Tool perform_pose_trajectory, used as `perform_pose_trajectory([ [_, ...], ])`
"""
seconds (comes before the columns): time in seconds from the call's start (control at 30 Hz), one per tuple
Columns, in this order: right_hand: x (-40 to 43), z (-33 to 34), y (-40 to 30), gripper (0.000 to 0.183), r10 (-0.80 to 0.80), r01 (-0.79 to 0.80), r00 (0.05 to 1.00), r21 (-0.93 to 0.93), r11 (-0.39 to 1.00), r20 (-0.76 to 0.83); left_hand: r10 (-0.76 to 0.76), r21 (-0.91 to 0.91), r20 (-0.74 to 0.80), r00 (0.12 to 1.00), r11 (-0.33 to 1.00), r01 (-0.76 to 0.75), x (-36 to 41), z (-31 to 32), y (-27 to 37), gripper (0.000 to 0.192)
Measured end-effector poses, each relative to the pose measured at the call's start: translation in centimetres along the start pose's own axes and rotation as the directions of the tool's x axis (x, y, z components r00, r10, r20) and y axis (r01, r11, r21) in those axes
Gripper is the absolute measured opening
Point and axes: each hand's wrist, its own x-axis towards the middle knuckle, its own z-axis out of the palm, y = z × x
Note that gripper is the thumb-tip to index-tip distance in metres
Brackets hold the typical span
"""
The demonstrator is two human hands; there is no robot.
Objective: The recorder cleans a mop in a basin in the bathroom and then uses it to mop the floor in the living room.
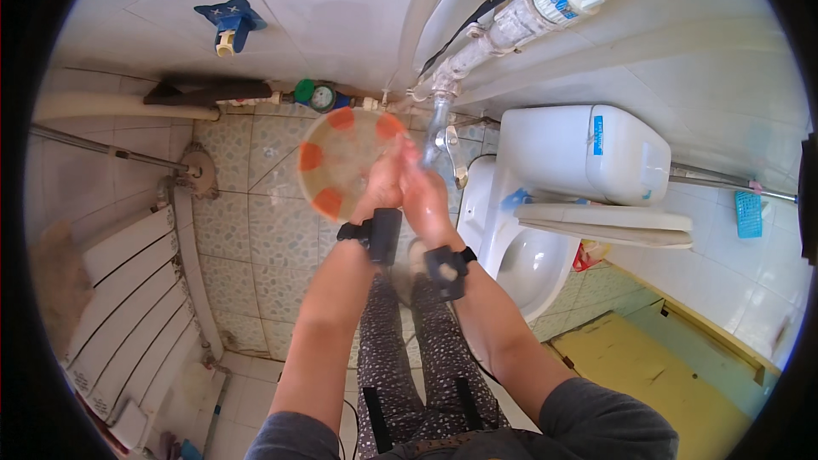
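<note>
My left hand (382, 184) and my right hand (422, 198) are pressed together, palm against palm, with the fingers blurred. Whether anything small lies between them is hidden. Both are over the right side of a round plastic basin (305, 177), pale with orange patches around its rim. Just right of my fingertips is a metal tap (439, 121) with a lever handle (455, 156). I cannot make out clearly whether water runs from it. Each wrist wears a dark strapped device.
A white toilet (537, 268) with a raised lid (604, 225) and a cistern (549, 153) stands at right. A water meter (323, 98) sits on the wall pipe behind the basin. A white radiator (128, 294) lines the left wall. The patterned tile floor (281, 255) lies below.
</note>
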Motion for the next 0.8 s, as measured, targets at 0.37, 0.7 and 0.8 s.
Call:
perform_pose_trajectory([
  [0.37, 4.1, -3.2, 0.0, 0.041, -0.211, 0.355, 0.935, -0.743, 0.568, 0.285, 0.005, 0.093, -0.011, 1.0, 0.996, -0.004, -1.4, 1.8, -2.6, 0.041],
  [0.7, 3.5, -0.8, 0.4, 0.039, -0.13, 0.085, 0.99, -0.529, 0.844, -0.048, 0.04, 0.442, 0.048, 0.998, 0.895, -0.058, 0.5, 1.0, 0.0, 0.062],
  [0.8, 2.8, 0.7, -0.1, 0.039, 0.008, -0.048, 0.98, -0.197, 0.979, -0.197, 0.228, 0.655, -0.097, 0.969, 0.748, -0.11, -0.1, 0.9, -0.7, 0.059],
])
